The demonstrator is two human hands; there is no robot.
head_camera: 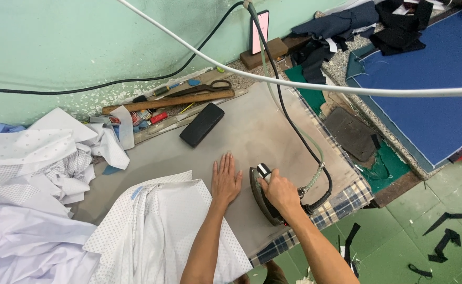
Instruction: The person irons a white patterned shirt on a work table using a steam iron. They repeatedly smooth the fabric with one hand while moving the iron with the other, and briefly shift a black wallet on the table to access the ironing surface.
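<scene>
A pale green wall is seen behind a padded pressing table [273,131], its grey cover laid over a checked cloth that shows at the near edge. A heap of white and pale blue fabric [26,189] is piled well to the left of the left hand, and blue cloth [441,89] is spread on a bench far to the right of the right hand.

A white dotted shirt [157,231] is laid on the cover, just under and to the left of the left forearm. The iron [262,197] is stood on the cover just right of the left hand, its hose and black cord led up and away overhead. Beyond the left hand's fingertips a black oblong block [202,124] is rested, with a wooden stick [168,101] and scissors [202,88] farther off by the wall.

The step in hand is judged to be pressing: the shirt is being flattened while the iron is brought up. A steady slide of the iron toward the shirt's edge is likely called for, with the fingers kept out of its path.

The left hand [226,181] is laid flat, palm down, fingers spread wide on the cover, holding nothing. The right hand [281,192] is closed around the iron's handle, wrist bent slightly inward.
</scene>
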